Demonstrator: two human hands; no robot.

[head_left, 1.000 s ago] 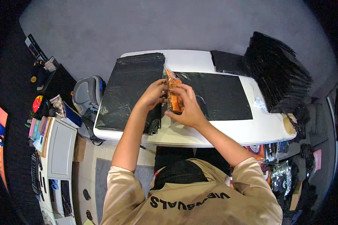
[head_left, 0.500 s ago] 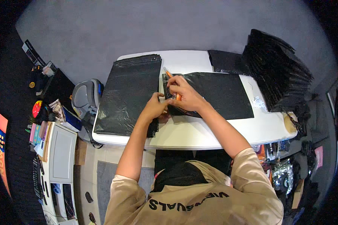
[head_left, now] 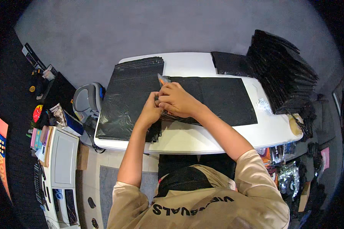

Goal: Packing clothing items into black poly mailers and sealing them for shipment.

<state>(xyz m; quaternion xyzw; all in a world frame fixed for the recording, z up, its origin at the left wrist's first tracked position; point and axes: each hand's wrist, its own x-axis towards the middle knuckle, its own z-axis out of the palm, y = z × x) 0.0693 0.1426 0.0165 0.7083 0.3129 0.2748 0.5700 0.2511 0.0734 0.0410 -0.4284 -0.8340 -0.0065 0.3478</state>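
Where the hands (head_left: 177,100) meet, a packet (head_left: 162,79) (clear plastic, pointed) protrudes.

White round-cornered table (head_left: 187,65), centre. Plain grey surface (head_left: 160,26) beyond, wall or floor unclear. Grey seat (head_left: 86,98) just left. White cabinet (head_left: 64,156) lower left, open shelves (head_left: 58,198) under door. Pale tiled floor (head_left: 89,183), grey mat (head_left: 109,183).

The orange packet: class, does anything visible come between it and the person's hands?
Nothing visible does. The right hand lies over the orange packet, covering much of it, and the left hand is close beside; what lies beneath them is hidden.
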